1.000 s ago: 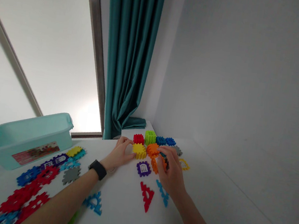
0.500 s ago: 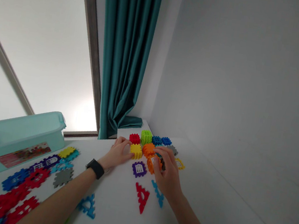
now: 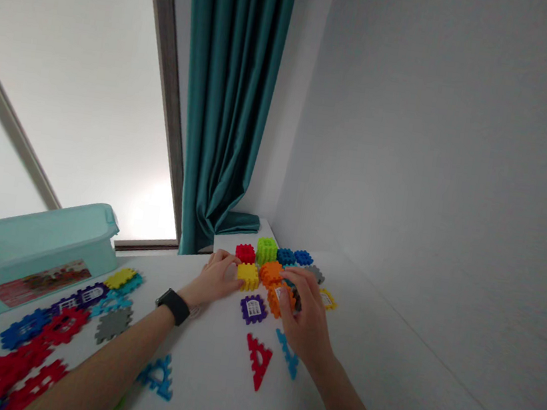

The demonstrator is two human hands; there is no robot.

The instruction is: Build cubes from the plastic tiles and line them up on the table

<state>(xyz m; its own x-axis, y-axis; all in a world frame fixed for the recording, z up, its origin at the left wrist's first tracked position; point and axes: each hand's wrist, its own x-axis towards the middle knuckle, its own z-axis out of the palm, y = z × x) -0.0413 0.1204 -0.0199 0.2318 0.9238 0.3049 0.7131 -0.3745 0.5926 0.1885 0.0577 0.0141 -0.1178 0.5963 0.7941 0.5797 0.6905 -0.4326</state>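
The right hand (image 3: pixel 306 327) grasps an orange plastic block (image 3: pixel 277 301) in curled fingers; the left hand (image 3: pixel 214 279) rests loosely, fingertips against a yellow block (image 3: pixel 248 276). A purple tile (image 3: pixel 253 309) lies between both hands' fingers; a red block (image 3: pixel 245 253) stands beyond the left fingertips.

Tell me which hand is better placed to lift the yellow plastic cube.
Left, probably: the left hand already rests against the yellow interlocking plastic cube, while the right hand is occupied, closed around an orange interlocking plastic block.
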